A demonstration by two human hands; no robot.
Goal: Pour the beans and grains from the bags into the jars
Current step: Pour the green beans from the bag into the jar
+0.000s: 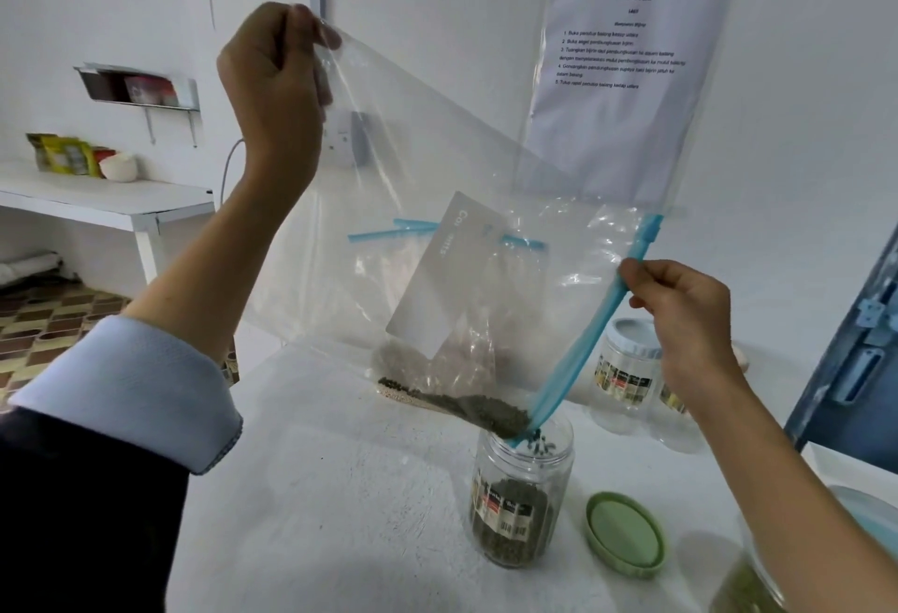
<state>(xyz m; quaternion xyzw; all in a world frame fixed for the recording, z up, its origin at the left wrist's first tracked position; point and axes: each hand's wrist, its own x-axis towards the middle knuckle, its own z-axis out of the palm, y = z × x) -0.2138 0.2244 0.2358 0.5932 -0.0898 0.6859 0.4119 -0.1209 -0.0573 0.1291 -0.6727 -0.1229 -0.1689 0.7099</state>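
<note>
A large clear zip bag [437, 165] with a blue zipper strip hangs tilted over an open clear jar [520, 496]. My left hand [272, 73] grips the bag's upper corner, held high. My right hand [680, 316] pinches the blue zipper edge at the right. Small dark green beans [486, 411] have gathered in the bag's lowest corner and are dropping through the mouth into the jar, which is about half full of them. The jar stands on the white table [340, 491] and carries a label.
The jar's green lid [627, 535] lies upside down to its right. A lidded empty jar [627, 369] stands behind, another bag with pale grains [403, 396] lies behind the held bag, and a jar of green contents [748, 583] sits at the lower right edge. An instruction sheet [627, 78] hangs on the wall.
</note>
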